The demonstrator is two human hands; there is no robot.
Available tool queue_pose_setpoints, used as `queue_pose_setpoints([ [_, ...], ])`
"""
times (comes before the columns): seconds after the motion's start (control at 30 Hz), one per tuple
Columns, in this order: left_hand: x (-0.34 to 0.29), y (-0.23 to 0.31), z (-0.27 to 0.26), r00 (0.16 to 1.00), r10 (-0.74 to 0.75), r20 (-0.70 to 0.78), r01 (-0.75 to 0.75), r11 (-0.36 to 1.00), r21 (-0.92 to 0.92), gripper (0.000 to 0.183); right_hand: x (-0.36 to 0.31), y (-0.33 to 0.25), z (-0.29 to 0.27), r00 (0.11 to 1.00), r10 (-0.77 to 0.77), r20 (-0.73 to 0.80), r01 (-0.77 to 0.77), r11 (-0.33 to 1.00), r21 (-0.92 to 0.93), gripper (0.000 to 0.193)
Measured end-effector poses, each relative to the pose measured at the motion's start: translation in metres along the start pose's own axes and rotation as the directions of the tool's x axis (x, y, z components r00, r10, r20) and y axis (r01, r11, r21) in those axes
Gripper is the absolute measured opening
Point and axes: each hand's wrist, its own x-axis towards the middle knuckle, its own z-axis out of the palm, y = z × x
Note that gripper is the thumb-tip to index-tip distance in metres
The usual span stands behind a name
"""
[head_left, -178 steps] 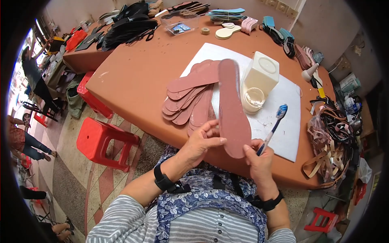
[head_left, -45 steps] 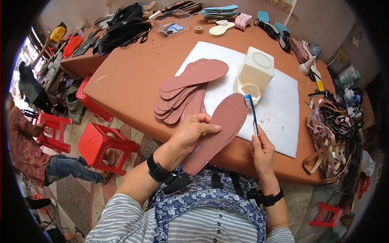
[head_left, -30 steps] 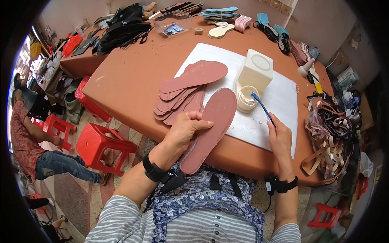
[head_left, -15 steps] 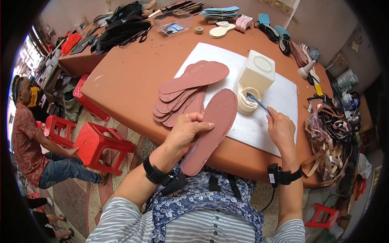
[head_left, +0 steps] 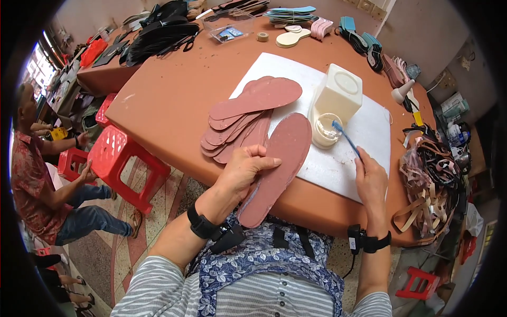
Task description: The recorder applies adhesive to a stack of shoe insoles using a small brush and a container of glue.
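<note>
My left hand [head_left: 246, 170] is closed on a reddish-brown shoe insole [head_left: 282, 158], thumb on its upper face. The insole is tilted over the table's front edge. Between the fingers of my right hand [head_left: 372, 178] is a blue brush [head_left: 346, 138] that looks like a toothbrush. Its bristle end is at the right rim of a round cream cup [head_left: 326, 138] with whitish stuff inside. That cup joins a cream, square-sided plastic bottle [head_left: 342, 92] lying behind it. Left of these lies a fanned pile of similar insoles [head_left: 256, 99].
Under the bottle is a white foam board [head_left: 372, 138] on the brown-covered table [head_left: 158, 100]. A clear plastic box [head_left: 228, 29], a tape roll [head_left: 262, 36] and bundled insoles [head_left: 292, 16] line the back. Strap scraps [head_left: 425, 195] hang at right. At left, a person [head_left: 47, 185] holds a red stool [head_left: 124, 164].
My right hand has drawn the brush from inside the cup to its right rim. The insole stays in my left hand. The person at left has lifted the red stool slightly.
</note>
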Motion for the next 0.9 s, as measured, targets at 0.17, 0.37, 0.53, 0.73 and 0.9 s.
queue_pose_setpoints([
  [0.17, 0.003, -0.003, -0.001, 1.000, 0.009, -0.007, -0.008, 1.000, 0.009, 0.008, -0.005, 0.002, 0.003, 0.999, 0.046, 0.023, -0.049, 0.993, 0.112, 0.028],
  [0.37, 0.003, -0.002, 0.000, 0.999, 0.020, -0.026, -0.020, 1.000, 0.019, 0.007, -0.043, -0.013, 0.000, 0.994, 0.069, 0.083, -0.104, 0.824, 0.558, 0.030],
  [0.53, 0.010, -0.003, -0.004, 1.000, 0.021, -0.020, -0.021, 0.999, -0.026, 0.006, -0.074, -0.032, 0.002, 0.989, 0.044, 0.139, -0.124, 0.753, 0.646, 0.030],
  [0.73, 0.014, -0.006, -0.005, 1.000, 0.015, 0.017, -0.013, 0.993, -0.121, 0.006, -0.089, -0.039, 0.010, 0.993, -0.091, 0.075, 0.022, 0.767, 0.641, 0.030],
  [0.9, 0.014, -0.008, -0.004, 0.999, 0.017, 0.045, -0.010, 0.989, -0.148, 0.008, -0.086, -0.044, 0.013, 0.993, -0.093, 0.069, 0.028, 0.774, 0.633, 0.030],
])
